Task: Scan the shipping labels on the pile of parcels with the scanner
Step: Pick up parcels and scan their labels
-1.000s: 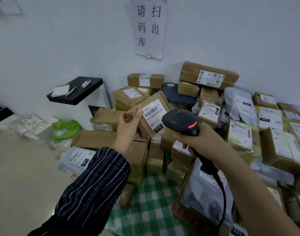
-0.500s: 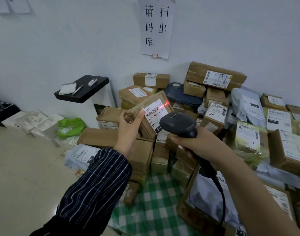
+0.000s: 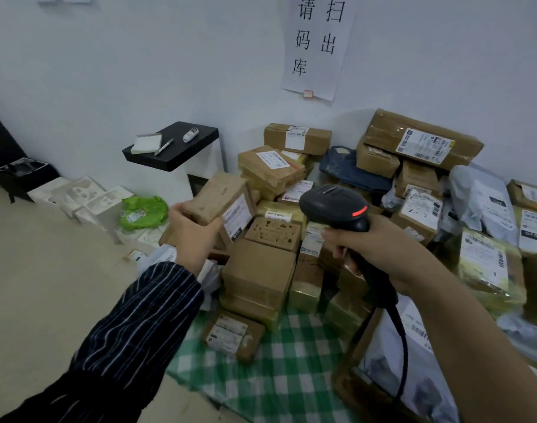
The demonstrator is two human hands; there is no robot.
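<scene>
My left hand (image 3: 194, 236) grips a small brown cardboard parcel (image 3: 218, 198) by its lower end, held up left of the pile; its white shipping label (image 3: 238, 216) faces right and is turned partly away from me. My right hand (image 3: 380, 248) holds the black barcode scanner (image 3: 334, 206) by its handle, head pointing left with a red strip lit on its side, a short way right of the parcel. The scanner's cable (image 3: 403, 355) hangs down from the handle. The pile of parcels (image 3: 413, 184) fills the corner behind both hands.
A green checked cloth (image 3: 279, 377) lies under the pile. A black shelf (image 3: 172, 148) with a notepad, pen and small bottle juts from the wall at left. A green bag (image 3: 143, 212) and white foam pieces (image 3: 87, 196) sit on the floor. A paper sign (image 3: 317, 44) hangs above.
The red scan line on the label is gone. My left hand has swung the parcel left and turned its label sideways. The scanner has drawn back to the right.
</scene>
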